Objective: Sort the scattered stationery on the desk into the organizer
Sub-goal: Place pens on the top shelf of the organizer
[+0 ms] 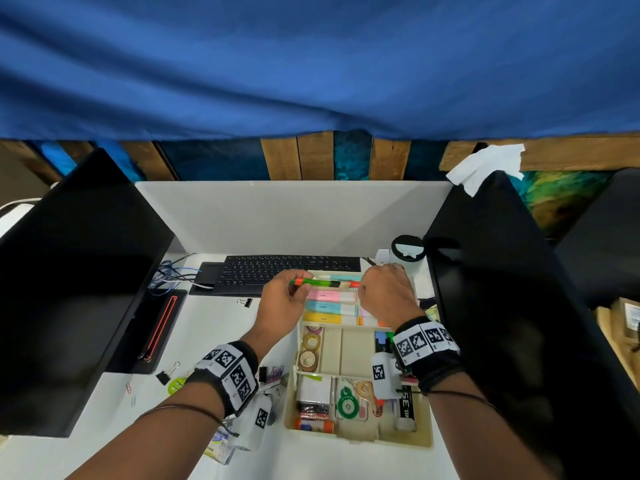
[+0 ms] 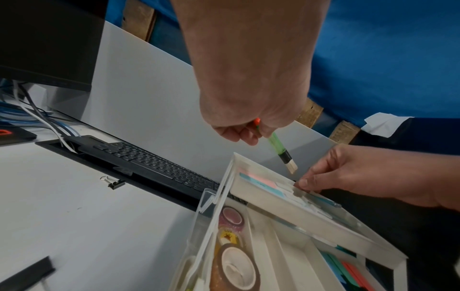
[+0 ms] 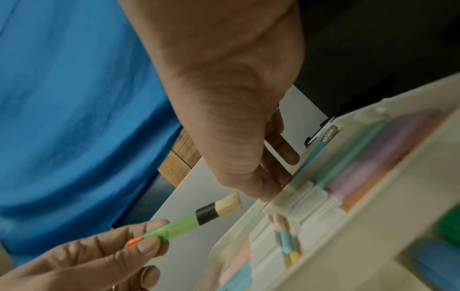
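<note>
Organizer [image 1: 360,439]: glossy cream plastic. Brush [image 3: 199,218]: translucent green plastic handle, pale bristles. Desk [image 1: 214,334]: matt white. Upper frame: blue cloth [image 1: 311,64], rough wood planks [image 1: 298,159].

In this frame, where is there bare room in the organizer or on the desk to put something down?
Free: the two middle compartments between the tape rolls and the right-hand section; bare desk between the keyboard and the left wrist. Crowded: the organizer near row, the highlighter tray under both hands, and the clips beside the left wrist.
</note>
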`<state>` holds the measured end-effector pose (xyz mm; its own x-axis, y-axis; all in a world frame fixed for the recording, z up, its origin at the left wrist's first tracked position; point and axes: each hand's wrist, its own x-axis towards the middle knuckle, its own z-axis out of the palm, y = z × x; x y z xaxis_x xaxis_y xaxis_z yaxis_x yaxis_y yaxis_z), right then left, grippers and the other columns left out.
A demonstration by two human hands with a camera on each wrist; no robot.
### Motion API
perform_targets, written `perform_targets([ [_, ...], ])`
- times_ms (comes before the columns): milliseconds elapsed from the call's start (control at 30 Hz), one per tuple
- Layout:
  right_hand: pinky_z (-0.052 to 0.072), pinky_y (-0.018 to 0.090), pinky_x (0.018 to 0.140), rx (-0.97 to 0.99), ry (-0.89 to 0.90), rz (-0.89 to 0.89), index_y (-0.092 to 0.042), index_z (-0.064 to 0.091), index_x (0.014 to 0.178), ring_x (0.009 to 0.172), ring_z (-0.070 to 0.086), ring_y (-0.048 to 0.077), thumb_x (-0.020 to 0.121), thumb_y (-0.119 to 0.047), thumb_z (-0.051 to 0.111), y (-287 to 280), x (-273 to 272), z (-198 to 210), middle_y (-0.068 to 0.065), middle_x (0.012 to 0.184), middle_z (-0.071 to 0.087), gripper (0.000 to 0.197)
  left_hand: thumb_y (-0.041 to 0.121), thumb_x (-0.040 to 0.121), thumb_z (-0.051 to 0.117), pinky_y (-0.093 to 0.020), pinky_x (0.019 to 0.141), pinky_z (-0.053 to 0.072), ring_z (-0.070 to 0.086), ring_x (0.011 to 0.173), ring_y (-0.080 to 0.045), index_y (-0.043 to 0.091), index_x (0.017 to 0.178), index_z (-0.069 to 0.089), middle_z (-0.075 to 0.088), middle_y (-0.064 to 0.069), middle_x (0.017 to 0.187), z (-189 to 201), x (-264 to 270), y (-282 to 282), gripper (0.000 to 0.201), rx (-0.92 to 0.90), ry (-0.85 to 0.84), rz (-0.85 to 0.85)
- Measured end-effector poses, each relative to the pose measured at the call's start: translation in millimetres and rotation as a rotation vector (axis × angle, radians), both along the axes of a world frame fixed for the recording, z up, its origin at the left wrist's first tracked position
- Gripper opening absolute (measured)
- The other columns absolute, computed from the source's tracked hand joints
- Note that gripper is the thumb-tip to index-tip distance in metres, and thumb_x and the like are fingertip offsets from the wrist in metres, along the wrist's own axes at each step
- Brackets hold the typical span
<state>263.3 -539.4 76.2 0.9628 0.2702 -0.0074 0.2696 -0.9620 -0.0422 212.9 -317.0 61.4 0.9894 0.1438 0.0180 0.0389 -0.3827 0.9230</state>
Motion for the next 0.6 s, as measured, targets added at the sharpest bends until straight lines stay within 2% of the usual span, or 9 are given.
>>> perform_targets([
  [67,0.042,0.040,0.100,-0.045,-0.019,0.015,-0.022,0.068,0.086,0.088,0.060,0.019,0.097,-0.034,0.054,2.0,-1.2,2.3,-0.001,0.087,0.072,0.021,0.007,0.097,0.068,-0.025,0.079,0.061,0.070,0.098,-0.012,0.017,0.113,0.071,0.073,-0.002,0.107,0.1,1.4,0.1,0.019,-0.025,0.027,-0.009],
  [133,0.038,0.043,0.107,-0.076,-0.015,0.031,-0.023,0.068,0.088,0.100,0.061,0.022,0.097,-0.036,0.054,1.6,-2.3,3.1,0.000,0.092,0.073,0.021,0.006,0.097,0.067,-0.030,0.082,0.061,0.070,0.100,-0.016,0.018,0.112,0.071,0.073,-0.001,0.106,0.2,2.7,-0.3,0.019,-0.035,0.039,-0.011],
  [200,0.035,0.045,0.110,-0.060,0.024,0.041,-0.022,0.073,0.094,0.108,0.058,0.023,0.096,-0.041,0.056,-1.5,-2.8,2.0,0.000,0.101,0.072,0.025,0.005,0.099,0.065,-0.026,0.079,0.061,0.070,0.097,-0.017,0.018,0.110,0.071,0.073,-0.005,0.106,3.0,5.6,-4.0,0.018,-0.100,0.075,0.026],
  [267,0.035,0.046,0.108,0.016,0.081,0.019,-0.026,0.077,0.107,0.113,0.054,0.024,0.094,-0.048,0.057,-8.2,-2.8,1.6,0.000,0.111,0.067,0.032,0.005,0.101,0.061,-0.024,0.072,0.061,0.071,0.087,-0.017,0.016,0.109,0.069,0.073,-0.012,0.108,9.7,10.6,-12.9,0.015,-0.235,0.178,0.090],
  [367,0.036,0.046,0.108,0.148,0.084,-0.151,-0.029,0.071,0.123,0.122,0.051,0.025,0.097,-0.045,0.059,-23.8,-3.4,1.2,0.002,0.124,0.062,0.032,0.009,0.103,0.058,-0.026,0.067,0.063,0.071,0.077,-0.016,0.011,0.116,0.064,0.074,-0.015,0.110,21.7,20.3,-30.0,0.014,-0.435,0.390,0.091],
  [467,0.037,0.045,0.106,0.195,0.072,-0.300,-0.024,0.068,0.121,0.121,0.052,0.027,0.098,-0.037,0.061,-36.7,-10.1,-3.6,0.004,0.124,0.067,0.027,0.014,0.106,0.055,-0.027,0.069,0.064,0.071,0.071,-0.012,0.014,0.123,0.061,0.074,-0.016,0.111,25.4,30.3,-44.8,0.018,-0.393,0.465,0.003],
  [533,0.038,0.044,0.101,0.207,0.081,-0.312,-0.023,0.069,0.119,0.116,0.054,0.027,0.098,-0.033,0.061,-39.6,-17.0,-7.3,0.004,0.118,0.070,0.024,0.014,0.107,0.052,-0.029,0.074,0.064,0.070,0.070,-0.010,0.012,0.127,0.059,0.073,-0.017,0.115,23.5,35.2,-53.3,0.021,-0.327,0.490,-0.041],
  [600,0.038,0.044,0.103,0.206,0.092,-0.313,-0.023,0.068,0.125,0.117,0.054,0.027,0.098,-0.032,0.062,-40.7,-21.8,-8.7,0.004,0.120,0.071,0.030,0.012,0.107,0.050,-0.027,0.074,0.063,0.069,0.069,-0.010,0.008,0.126,0.060,0.072,-0.016,0.115,21.7,37.8,-60.1,0.021,-0.280,0.519,-0.050],
])
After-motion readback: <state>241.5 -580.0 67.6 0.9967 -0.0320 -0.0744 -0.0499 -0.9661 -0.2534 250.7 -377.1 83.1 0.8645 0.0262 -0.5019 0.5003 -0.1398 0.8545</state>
